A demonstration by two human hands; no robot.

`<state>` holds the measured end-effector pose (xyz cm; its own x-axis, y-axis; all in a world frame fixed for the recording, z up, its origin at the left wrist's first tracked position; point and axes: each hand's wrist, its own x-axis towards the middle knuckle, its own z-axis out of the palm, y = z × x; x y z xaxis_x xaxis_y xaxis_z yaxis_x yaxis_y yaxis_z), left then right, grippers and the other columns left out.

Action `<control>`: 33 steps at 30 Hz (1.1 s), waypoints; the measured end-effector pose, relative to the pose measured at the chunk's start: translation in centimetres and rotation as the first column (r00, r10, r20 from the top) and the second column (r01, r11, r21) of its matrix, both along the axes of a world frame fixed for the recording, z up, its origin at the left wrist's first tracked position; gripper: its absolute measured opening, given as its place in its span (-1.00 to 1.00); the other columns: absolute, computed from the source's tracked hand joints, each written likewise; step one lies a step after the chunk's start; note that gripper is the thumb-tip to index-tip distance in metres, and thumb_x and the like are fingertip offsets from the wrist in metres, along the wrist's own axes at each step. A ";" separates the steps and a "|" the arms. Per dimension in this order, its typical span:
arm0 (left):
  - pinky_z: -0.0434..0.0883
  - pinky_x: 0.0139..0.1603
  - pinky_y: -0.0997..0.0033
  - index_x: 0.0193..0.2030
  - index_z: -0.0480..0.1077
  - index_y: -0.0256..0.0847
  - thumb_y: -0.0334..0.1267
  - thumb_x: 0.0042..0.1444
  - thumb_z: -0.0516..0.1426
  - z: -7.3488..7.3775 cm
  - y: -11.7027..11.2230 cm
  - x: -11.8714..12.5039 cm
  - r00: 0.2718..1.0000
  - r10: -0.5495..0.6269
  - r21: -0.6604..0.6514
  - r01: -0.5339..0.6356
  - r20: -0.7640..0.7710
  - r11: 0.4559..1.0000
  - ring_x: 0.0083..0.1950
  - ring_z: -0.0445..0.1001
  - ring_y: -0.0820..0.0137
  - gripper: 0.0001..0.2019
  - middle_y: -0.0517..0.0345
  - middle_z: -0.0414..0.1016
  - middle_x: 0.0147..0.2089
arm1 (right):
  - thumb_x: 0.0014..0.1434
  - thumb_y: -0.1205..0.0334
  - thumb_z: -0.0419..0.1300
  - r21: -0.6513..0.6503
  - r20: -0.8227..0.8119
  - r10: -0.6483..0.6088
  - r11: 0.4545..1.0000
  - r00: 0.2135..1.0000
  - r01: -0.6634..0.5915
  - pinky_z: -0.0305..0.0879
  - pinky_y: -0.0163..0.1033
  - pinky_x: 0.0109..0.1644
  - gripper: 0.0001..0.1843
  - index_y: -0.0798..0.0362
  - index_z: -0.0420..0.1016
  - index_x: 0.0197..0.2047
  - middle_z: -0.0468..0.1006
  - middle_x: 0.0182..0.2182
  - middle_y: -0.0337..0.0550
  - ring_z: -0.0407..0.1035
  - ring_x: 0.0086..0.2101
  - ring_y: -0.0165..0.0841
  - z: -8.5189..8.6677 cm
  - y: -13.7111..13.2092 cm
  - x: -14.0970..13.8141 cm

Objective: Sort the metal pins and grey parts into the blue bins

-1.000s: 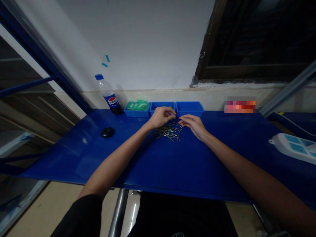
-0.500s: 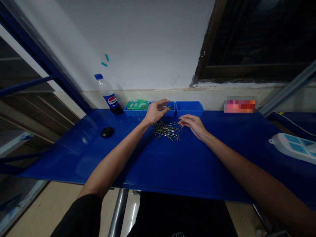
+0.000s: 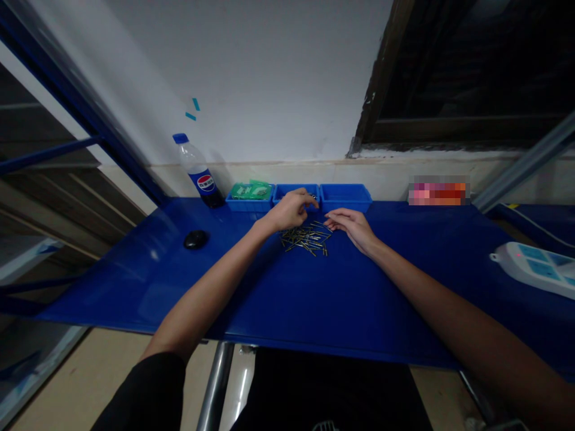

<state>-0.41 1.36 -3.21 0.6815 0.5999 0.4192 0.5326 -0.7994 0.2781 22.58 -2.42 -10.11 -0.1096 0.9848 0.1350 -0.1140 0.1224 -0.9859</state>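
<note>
White wall (image 3: 269, 78) at 12 o'clock, dark-framed black window (image 3: 476, 66) at 2, blue metal post (image 3: 49, 75) at 10, glossy blue tabletop (image 3: 323, 305) toward 6, beige floor (image 3: 112, 371) at 8; dim light.

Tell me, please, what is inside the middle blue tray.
Small shiny pieces, too tiny to identify, show at the right in the middle blue tray. The left hand covers part of its inside; anything there is hidden.

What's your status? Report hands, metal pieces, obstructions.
Left hand partly hiding middle blue bin. Right hand beside metal pieces; both grips unclear. Pieces heaped on table.
</note>
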 end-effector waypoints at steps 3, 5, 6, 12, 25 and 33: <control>0.48 -0.07 0.30 0.02 0.64 -0.25 -0.62 0.02 0.03 0.1 -0.2 0.0 1.000 -0.006 -0.025 0.006 -0.018 1.000 -0.20 0.49 0.32 -0.49 -0.02 0.50 -0.12 | 0.02 0.00 0.49 0.002 -0.003 0.004 1.000 1.000 -0.004 0.43 -0.13 -0.17 -0.69 0.04 0.72 -0.26 0.73 -0.36 -0.05 0.54 -0.36 -0.28 -0.1 0.0 0.1; 0.49 -0.05 0.30 0.01 0.65 -0.25 -0.62 0.02 0.04 0.2 -0.2 0.0 1.000 -0.004 -0.049 0.003 -0.019 0.999 -0.19 0.50 0.32 -0.49 -0.05 0.52 -0.06 | 0.04 0.00 0.48 0.005 0.005 0.004 1.000 1.000 -0.004 0.43 -0.12 -0.16 -0.70 0.04 0.71 -0.25 0.73 -0.35 -0.05 0.55 -0.35 -0.28 -0.1 0.1 0.1; 0.49 -0.05 0.29 0.00 0.65 -0.25 -0.62 0.02 0.04 0.3 -0.2 0.0 1.000 -0.007 -0.058 0.006 -0.017 0.998 -0.19 0.51 0.33 -0.50 -0.06 0.53 -0.04 | 0.05 0.00 0.47 0.006 0.011 0.003 1.000 1.000 -0.003 0.44 -0.11 -0.16 -0.70 0.04 0.71 -0.24 0.73 -0.35 -0.04 0.55 -0.35 -0.27 -0.2 0.1 0.1; 0.49 0.04 0.23 0.02 0.64 -0.21 -0.57 -0.01 0.12 0.8 0.4 -0.9 0.985 -0.090 -0.148 0.068 -0.148 0.987 -0.12 0.58 0.25 -0.52 -0.04 0.65 -0.03 | 0.05 -0.02 0.47 0.012 0.028 0.002 1.000 1.000 -0.002 0.45 -0.09 -0.14 -0.68 0.04 0.71 -0.24 0.73 -0.34 -0.04 0.55 -0.34 -0.26 -0.1 0.1 0.1; 0.45 -0.18 0.43 -0.06 0.60 -0.15 -0.59 -0.15 0.19 -0.1 1.2 -3.0 0.890 0.068 -0.219 -0.184 -0.452 0.958 -0.23 0.51 0.32 -0.51 0.06 0.61 -0.19 | 0.03 -0.06 0.50 -0.004 0.013 0.000 1.000 1.000 0.000 0.44 -0.11 -0.15 -0.64 0.04 0.71 -0.25 0.73 -0.35 -0.04 0.55 -0.34 -0.27 0.0 -0.1 0.1; 0.34 -0.34 0.46 -0.15 0.59 -0.20 -0.67 -0.12 0.13 -0.7 1.9 -3.0 0.925 0.064 -0.279 -0.179 -0.375 0.943 -0.31 0.51 0.37 -0.56 0.10 0.61 -0.27 | 0.07 -0.14 0.48 0.029 0.063 -0.032 0.999 0.998 0.030 0.45 -0.11 -0.16 -0.61 0.01 0.70 -0.24 0.73 -0.36 -0.07 0.57 -0.33 -0.24 0.4 -0.8 -0.2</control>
